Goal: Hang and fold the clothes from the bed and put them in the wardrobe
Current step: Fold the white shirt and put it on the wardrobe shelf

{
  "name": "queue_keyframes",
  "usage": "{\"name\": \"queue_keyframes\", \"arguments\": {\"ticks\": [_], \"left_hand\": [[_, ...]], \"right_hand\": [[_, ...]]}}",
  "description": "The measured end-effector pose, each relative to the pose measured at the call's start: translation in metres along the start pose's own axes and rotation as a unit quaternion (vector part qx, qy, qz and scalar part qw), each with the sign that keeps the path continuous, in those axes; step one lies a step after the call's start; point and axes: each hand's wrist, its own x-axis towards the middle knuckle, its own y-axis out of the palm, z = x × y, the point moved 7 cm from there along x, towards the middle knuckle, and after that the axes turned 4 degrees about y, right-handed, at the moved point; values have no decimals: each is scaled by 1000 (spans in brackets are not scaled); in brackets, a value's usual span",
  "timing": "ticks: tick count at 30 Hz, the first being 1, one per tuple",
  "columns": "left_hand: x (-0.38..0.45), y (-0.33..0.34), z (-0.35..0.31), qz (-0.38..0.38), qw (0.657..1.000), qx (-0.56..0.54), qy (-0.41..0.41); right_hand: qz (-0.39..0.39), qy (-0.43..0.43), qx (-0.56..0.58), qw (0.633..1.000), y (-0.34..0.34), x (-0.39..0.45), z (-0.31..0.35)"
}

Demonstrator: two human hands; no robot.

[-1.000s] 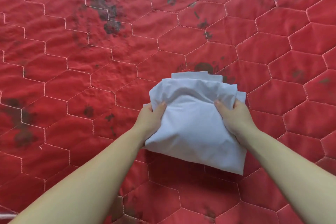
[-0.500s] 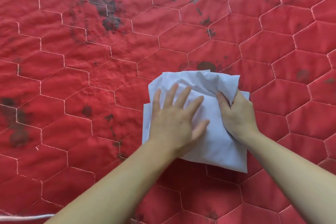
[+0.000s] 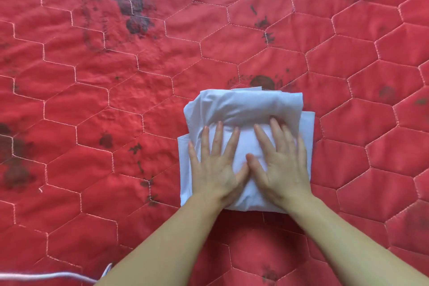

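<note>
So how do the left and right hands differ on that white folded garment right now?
The left hand lies on the near left part of the white folded garment; the right hand covers its right part. The right hand's fingertips reach farther up, to the bunched fold; the left hand's stop short of it. Both are flat, fingers spread, pressing down, thumbs meeting at the middle.

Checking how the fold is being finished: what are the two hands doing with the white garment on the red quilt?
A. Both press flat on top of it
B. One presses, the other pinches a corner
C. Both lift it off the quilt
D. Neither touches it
A: the left hand and right hand lie side by side, fingers straight and spread, on the folded white garment, which rests on the red quilt.
</note>
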Motion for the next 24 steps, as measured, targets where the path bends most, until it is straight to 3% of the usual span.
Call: {"name": "queue_keyframes", "arguments": {"ticks": [5, 8, 11, 13, 14, 16, 17, 20, 21, 24], "left_hand": [[0, 4, 1, 2, 1000, -11, 0], [-11, -10, -2, -38, 998, -49, -16], [-50, -35, -1, -164, 983, -82, -21], [-81, -40, 8, -171, 965, -167, -108], [-95, -34, 17, -135, 937, -257, -195], [-122, -10, 27, -57, 820, -428, -375], [-131, -2, 28, -42, 761, -485, -428], [-127, 6, 5, -43, 604, -652, -455], [-116, 5, -2, -52, 584, -685, -433], [-74, -5, -2, -117, 573, -720, -373]], "right_hand": [[55, 17, 1, 998, 17, 1, -11], [3, 18, -20, 1000, -4, 7, -6], [-84, -3, -41, 996, -38, 34, 0], [-93, -43, -54, 993, -48, 58, 9], [-62, -57, -67, 994, -46, 70, 14], [53, -48, -94, 993, -34, 88, 19], [104, -40, -104, 988, -27, 94, 19], [155, -6, -112, 981, -27, 109, 20], [161, 15, -108, 981, -29, 113, 19], [193, 84, -91, 973, -39, 116, 6]]}}
